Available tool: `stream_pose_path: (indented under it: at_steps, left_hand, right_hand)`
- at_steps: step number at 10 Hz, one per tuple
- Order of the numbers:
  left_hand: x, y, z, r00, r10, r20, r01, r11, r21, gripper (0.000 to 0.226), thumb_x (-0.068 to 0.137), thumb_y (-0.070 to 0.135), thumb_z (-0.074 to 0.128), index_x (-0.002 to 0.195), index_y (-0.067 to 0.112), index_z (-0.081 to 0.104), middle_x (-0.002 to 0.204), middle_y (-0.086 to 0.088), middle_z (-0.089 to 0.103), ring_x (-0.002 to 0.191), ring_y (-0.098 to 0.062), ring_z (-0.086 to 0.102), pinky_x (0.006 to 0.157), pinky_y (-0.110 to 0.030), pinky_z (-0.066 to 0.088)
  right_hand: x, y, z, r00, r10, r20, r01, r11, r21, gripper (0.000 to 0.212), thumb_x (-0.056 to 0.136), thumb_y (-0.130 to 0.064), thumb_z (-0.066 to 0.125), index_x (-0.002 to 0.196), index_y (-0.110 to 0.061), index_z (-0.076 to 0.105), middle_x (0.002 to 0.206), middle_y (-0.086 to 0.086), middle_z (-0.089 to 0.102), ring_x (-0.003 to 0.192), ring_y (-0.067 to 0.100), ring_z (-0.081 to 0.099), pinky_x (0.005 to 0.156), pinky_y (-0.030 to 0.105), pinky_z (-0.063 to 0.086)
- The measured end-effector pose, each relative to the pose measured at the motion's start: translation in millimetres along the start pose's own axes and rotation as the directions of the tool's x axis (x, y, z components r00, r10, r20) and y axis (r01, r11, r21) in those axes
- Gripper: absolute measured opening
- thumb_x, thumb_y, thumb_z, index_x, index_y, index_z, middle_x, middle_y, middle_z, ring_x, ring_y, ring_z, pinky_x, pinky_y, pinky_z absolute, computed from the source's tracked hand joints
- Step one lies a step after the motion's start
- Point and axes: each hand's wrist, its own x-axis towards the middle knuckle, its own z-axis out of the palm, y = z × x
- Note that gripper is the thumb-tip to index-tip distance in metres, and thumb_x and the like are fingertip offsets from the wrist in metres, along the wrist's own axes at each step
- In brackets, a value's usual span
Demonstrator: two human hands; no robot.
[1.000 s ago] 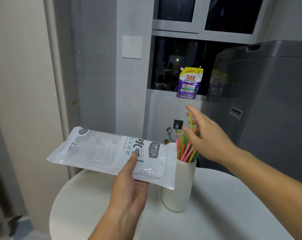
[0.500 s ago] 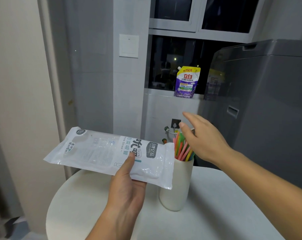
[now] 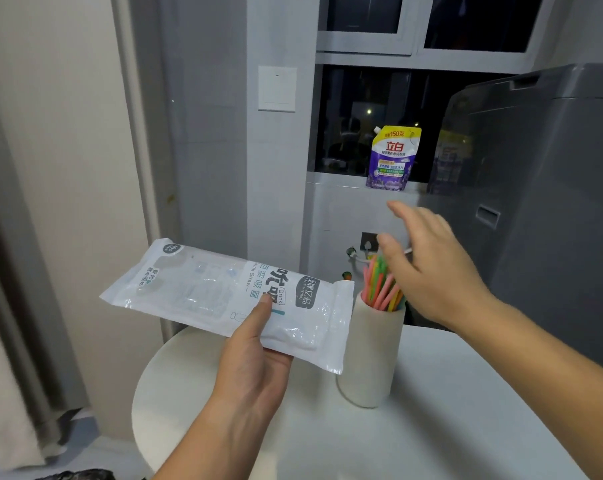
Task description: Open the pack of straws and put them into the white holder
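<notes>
Right hand (image 3: 431,271): fingers spread and relaxed, nothing held. It is poised just above the straws (image 3: 379,287), and contact cannot be determined.

Left hand (image 3: 255,358): clamped on the pack (image 3: 223,296), thumb on top, fingers beneath. The pack is held roughly level above the tabletop (image 3: 449,427), one end just beside the white holder (image 3: 372,355).

Straws: stood leaning in the holder, which is set on the tabletop.

Risk noted: the tall, narrow holder could be tipped by a sideways brush of the right hand or a nudge from the pack's end, and loose straws could be flicked out.
</notes>
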Motion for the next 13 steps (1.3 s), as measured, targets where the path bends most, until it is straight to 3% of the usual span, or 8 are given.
stream_pose_path:
  at_steps: [1, 3, 6, 8, 9, 10, 11, 13]
  left_hand:
    - [-16, 15, -5, 1.000, -0.001, 0.022, 0.000, 0.999, 0.049, 0.030, 0.099, 0.010, 0.061, 0.128, 0.011, 0.069, 0.121, -0.010, 0.078, 0.108, -0.025, 0.076, 0.102, -0.049, 0.053]
    - [-62, 54, -51, 0.996, -0.068, 0.063, 0.052, 0.972, 0.229, 0.036, 0.099, 0.013, 0.059, 0.133, 0.005, 0.066, 0.129, -0.018, 0.073, 0.117, -0.033, 0.071, 0.101, -0.050, 0.055]
    - [-134, 98, -174, 0.945, -0.171, -0.278, 0.199, 0.977, 0.077, 0.031, 0.107, 0.008, 0.044, 0.132, -0.003, 0.060, 0.121, -0.029, 0.073, 0.105, -0.042, 0.074, 0.097, -0.056, 0.050]
    - [-147, 113, -267, 0.742, -0.087, -0.664, 0.198, 0.976, 0.094, 0.025, 0.103, 0.009, 0.059, 0.124, -0.004, 0.063, 0.110, -0.028, 0.075, 0.082, -0.043, 0.077, 0.053, -0.048, 0.062]
    - [-147, 116, -303, 0.635, -0.012, -0.773, 0.297, 0.927, 0.229, 0.029, 0.097, 0.008, 0.068, 0.122, -0.006, 0.064, 0.103, -0.022, 0.075, 0.083, -0.037, 0.074, 0.056, -0.042, 0.061]
    - [-141, 118, -318, 0.600, 0.030, -0.799, 0.430, 0.830, 0.355, 0.039, 0.093, 0.018, 0.074, 0.124, 0.000, 0.059, 0.101, -0.016, 0.072, 0.083, -0.031, 0.071, 0.050, -0.034, 0.058]
    - [-127, 117, -329, 0.578, 0.109, -0.809, 0.585, 0.636, 0.504, 0.103, 0.065, 0.050, 0.081, 0.147, 0.006, 0.038, 0.133, -0.017, 0.058, 0.112, -0.037, 0.063, 0.085, -0.046, 0.061]
    - [-112, 109, -301, 0.653, 0.272, -0.707, 0.664, 0.242, 0.707, 0.076, 0.086, 0.050, 0.068, 0.148, 0.014, 0.043, 0.153, -0.016, 0.034, 0.139, -0.036, 0.039, 0.111, -0.046, 0.038]
  right_hand:
    - [-36, -25, 1, 0.991, -0.050, -0.126, 0.069, 0.986, 0.150, 0.036, 0.099, -0.042, 0.043, 0.119, -0.018, 0.061, 0.108, -0.004, 0.061, 0.104, 0.018, 0.055, 0.086, 0.038, 0.048]
    - [-104, -85, 39, 0.917, 0.187, 0.353, -0.372, 0.723, 0.582, 0.026, 0.093, -0.049, 0.055, 0.103, -0.028, 0.068, 0.096, -0.012, 0.073, 0.088, 0.002, 0.067, 0.082, 0.031, 0.056]
    - [-176, -172, 134, 0.618, 0.141, 0.773, -0.727, 0.475, 0.495, 0.012, 0.090, -0.016, 0.074, 0.084, -0.007, 0.070, 0.078, 0.018, 0.076, 0.062, 0.031, 0.070, 0.062, 0.053, 0.060]
    - [-227, -233, 215, 0.407, 0.184, 0.895, -0.877, 0.353, 0.326, 0.012, 0.097, -0.013, 0.062, 0.093, -0.002, 0.065, 0.085, 0.017, 0.074, 0.068, 0.026, 0.073, 0.048, 0.036, 0.059]
    - [-242, -245, 243, 0.290, 0.199, 0.936, -0.925, 0.310, 0.221, 0.017, 0.098, -0.014, 0.061, 0.088, -0.002, 0.067, 0.083, 0.016, 0.075, 0.068, 0.027, 0.073, 0.048, 0.035, 0.059]
    - [-249, -249, 265, 0.238, 0.235, 0.943, -0.940, 0.300, 0.162, 0.021, 0.099, -0.023, 0.062, 0.095, -0.003, 0.068, 0.083, 0.014, 0.075, 0.060, 0.023, 0.070, 0.043, 0.029, 0.056]
    - [-248, -247, 277, 0.246, 0.284, 0.927, -0.931, 0.336, 0.144, 0.029, 0.097, -0.033, 0.063, 0.098, -0.005, 0.070, 0.077, 0.011, 0.073, 0.049, 0.018, 0.064, 0.044, 0.029, 0.057]
    - [-247, -234, 276, 0.246, 0.243, 0.938, -0.872, 0.478, 0.105, 0.056, 0.091, -0.059, 0.052, 0.120, -0.012, 0.060, 0.104, 0.010, 0.067, 0.089, 0.026, 0.069, 0.067, 0.041, 0.065]
